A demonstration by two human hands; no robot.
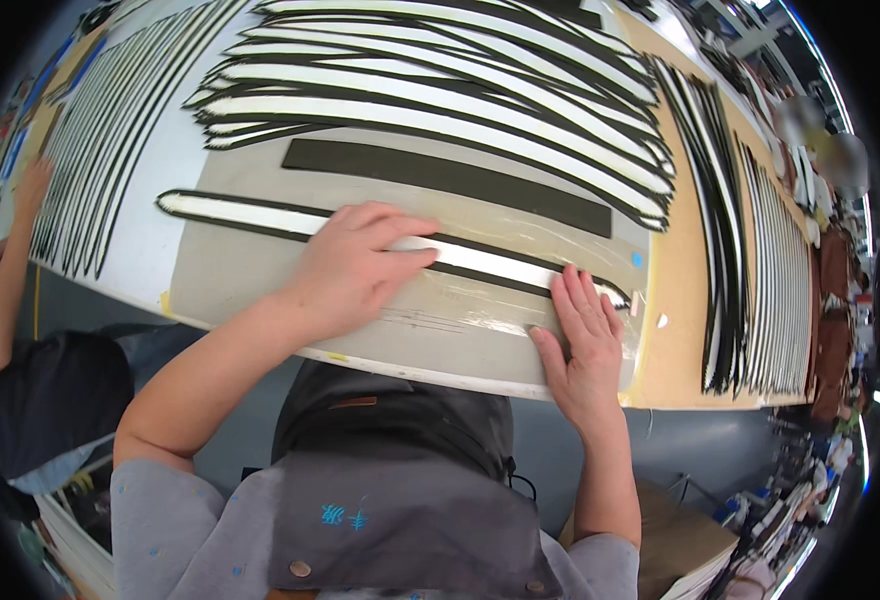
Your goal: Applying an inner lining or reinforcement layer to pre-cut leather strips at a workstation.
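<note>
A long strip [490,263], white along its middle with dark edges and a pointed left end, lies across the grey mat [230,275] in front of me. My left hand [355,265] rests over its middle, fingers stretched out and apart along the strip. Near the strip's right end, my right hand [587,345] lies with extended fingers touching it and the thumb spread away. Neither hand is wrapped around anything. Just beyond the strip, a flat dark bar [450,188] lies roughly parallel to it.
A heap of similar black-and-white strips [430,115] covers the table's far side. Rows of strips lie at the left [120,130] and right [780,280], beside a dark bundle [715,230]. Another person's arm [5,290] reaches in from the left. The table's edge [430,380] is close to my apron.
</note>
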